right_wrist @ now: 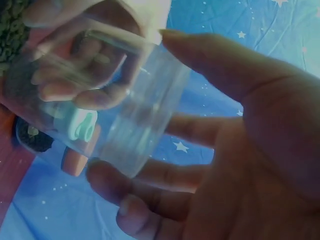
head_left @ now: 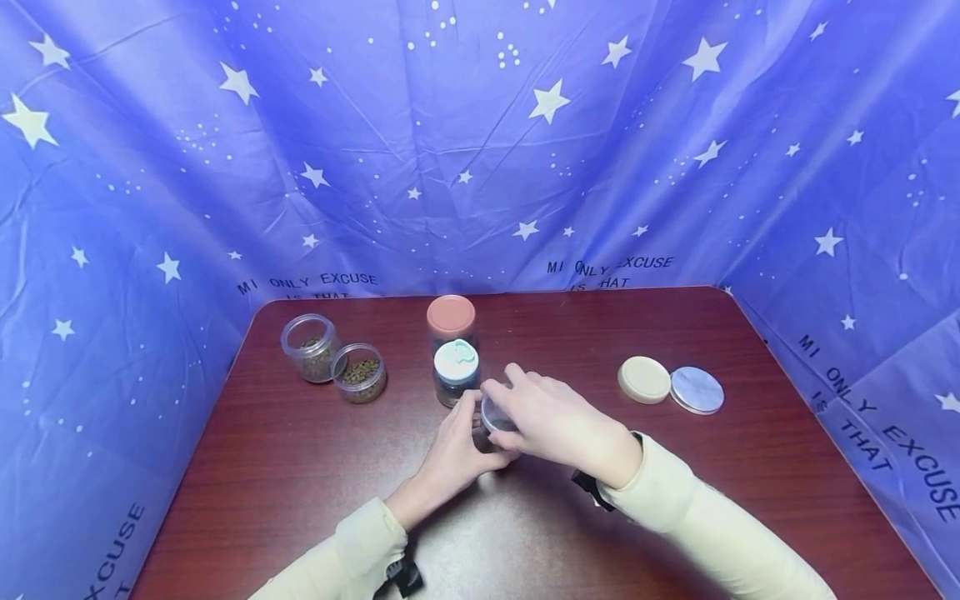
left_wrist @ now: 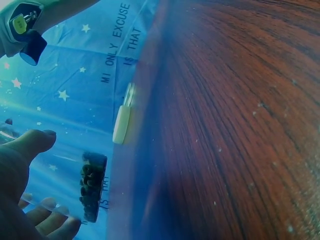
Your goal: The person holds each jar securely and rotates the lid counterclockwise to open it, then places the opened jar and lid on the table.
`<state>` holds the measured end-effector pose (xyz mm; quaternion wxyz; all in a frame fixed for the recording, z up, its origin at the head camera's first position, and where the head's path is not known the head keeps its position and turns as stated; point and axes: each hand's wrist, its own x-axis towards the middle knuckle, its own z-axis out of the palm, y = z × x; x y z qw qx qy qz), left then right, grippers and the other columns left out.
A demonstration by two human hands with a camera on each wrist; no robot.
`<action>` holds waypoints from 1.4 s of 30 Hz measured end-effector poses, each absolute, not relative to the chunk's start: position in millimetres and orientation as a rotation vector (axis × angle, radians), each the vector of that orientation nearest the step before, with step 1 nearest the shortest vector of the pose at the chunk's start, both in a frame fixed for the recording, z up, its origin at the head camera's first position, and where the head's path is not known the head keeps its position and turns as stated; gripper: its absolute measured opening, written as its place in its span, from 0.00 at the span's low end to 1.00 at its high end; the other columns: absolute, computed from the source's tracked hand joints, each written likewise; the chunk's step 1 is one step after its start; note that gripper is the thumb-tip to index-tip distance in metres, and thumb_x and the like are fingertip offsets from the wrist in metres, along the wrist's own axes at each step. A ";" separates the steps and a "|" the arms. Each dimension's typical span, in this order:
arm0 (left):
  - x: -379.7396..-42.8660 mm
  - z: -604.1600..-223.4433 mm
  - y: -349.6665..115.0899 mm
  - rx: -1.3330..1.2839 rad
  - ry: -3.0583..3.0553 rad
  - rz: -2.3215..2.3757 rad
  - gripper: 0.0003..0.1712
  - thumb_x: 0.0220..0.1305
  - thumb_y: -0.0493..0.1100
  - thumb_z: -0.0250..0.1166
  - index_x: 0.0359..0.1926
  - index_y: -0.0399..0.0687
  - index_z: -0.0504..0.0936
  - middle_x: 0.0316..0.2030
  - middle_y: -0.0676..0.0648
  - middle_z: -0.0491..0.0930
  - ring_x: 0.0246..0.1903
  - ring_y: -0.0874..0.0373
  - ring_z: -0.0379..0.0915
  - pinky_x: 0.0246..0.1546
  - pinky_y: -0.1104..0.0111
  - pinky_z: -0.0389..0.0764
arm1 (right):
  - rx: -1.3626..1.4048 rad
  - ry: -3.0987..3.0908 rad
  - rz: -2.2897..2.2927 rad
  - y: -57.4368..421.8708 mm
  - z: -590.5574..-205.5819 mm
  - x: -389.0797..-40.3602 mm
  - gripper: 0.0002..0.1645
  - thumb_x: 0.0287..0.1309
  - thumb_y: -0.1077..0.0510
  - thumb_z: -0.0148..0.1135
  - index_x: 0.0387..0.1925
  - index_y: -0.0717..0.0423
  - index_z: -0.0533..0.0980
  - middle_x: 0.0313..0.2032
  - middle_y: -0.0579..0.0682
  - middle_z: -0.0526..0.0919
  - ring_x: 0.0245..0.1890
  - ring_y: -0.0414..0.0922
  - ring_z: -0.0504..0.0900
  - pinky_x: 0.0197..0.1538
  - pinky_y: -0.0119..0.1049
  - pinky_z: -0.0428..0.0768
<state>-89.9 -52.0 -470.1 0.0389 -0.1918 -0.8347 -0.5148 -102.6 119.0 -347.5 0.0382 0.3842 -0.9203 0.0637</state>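
Near the middle of the table a clear jar (head_left: 483, 433) with dark pieces in its bottom is between both hands. My left hand (head_left: 453, 446) grips its side, thumb and fingers on opposite sides. From above, my right hand (head_left: 558, 421) holds the clear lid (right_wrist: 145, 110) by its rim, the thumb on one side and the fingers on the other. In the left wrist view the dark contents (left_wrist: 92, 187) show beyond the left fingers. Whether the lid is fully seated cannot be told. Just behind stands a jar with a white and mint-green lid (head_left: 456, 362).
A jar with a coral lid (head_left: 451, 315) stands at the back. To the left are two lidless clear jars, one taller (head_left: 309, 350) and one shorter (head_left: 360, 375), holding brownish-green pieces. A cream lid (head_left: 643, 379) and a silvery lid (head_left: 697, 390) lie at the right.
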 end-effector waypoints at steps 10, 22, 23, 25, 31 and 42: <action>-91.9 -470.2 -52.7 -0.638 -2.538 -1.540 0.42 0.48 0.44 0.84 0.61 0.46 0.71 0.55 0.47 0.80 0.54 0.53 0.81 0.57 0.55 0.81 | 1.396 -2.718 0.096 127.1 -336.6 -103.7 0.29 0.52 0.55 0.79 0.55 0.45 0.77 0.44 0.48 0.78 0.35 0.50 0.77 0.38 0.42 0.75; -91.0 -473.3 -52.6 -0.673 -2.524 -1.546 0.42 0.48 0.43 0.84 0.61 0.45 0.71 0.54 0.47 0.81 0.53 0.53 0.81 0.56 0.57 0.81 | 1.411 -2.705 0.179 131.3 -338.7 -103.4 0.27 0.51 0.57 0.79 0.53 0.45 0.78 0.43 0.49 0.78 0.35 0.49 0.77 0.37 0.41 0.76; -91.2 -473.6 -52.8 -0.672 -2.525 -1.539 0.42 0.48 0.43 0.84 0.61 0.45 0.71 0.54 0.47 0.81 0.53 0.53 0.81 0.56 0.58 0.81 | 1.415 -2.694 0.193 132.0 -338.5 -103.5 0.27 0.52 0.58 0.79 0.53 0.45 0.78 0.43 0.49 0.78 0.34 0.48 0.77 0.37 0.41 0.76; -91.5 -474.3 -53.3 -0.659 -2.534 -1.532 0.42 0.48 0.43 0.84 0.61 0.45 0.71 0.54 0.47 0.81 0.53 0.54 0.80 0.56 0.58 0.81 | 1.414 -2.682 0.209 134.0 -337.7 -103.5 0.29 0.51 0.59 0.80 0.55 0.45 0.79 0.44 0.49 0.79 0.35 0.48 0.78 0.38 0.41 0.77; -91.2 -475.6 -55.2 -0.619 -2.536 -1.559 0.42 0.47 0.42 0.84 0.60 0.44 0.70 0.51 0.45 0.82 0.50 0.53 0.81 0.53 0.60 0.83 | 1.330 -2.744 0.247 148.3 -334.2 -104.7 0.36 0.46 0.61 0.83 0.58 0.46 0.79 0.47 0.52 0.77 0.36 0.48 0.80 0.39 0.42 0.81; -90.0 -474.6 -58.7 -0.567 -2.544 -1.549 0.42 0.46 0.41 0.84 0.58 0.40 0.71 0.51 0.38 0.80 0.50 0.47 0.81 0.51 0.58 0.83 | 0.949 -2.926 0.297 212.2 -331.9 -114.6 0.42 0.49 0.55 0.83 0.66 0.53 0.74 0.48 0.56 0.79 0.33 0.47 0.83 0.34 0.47 0.83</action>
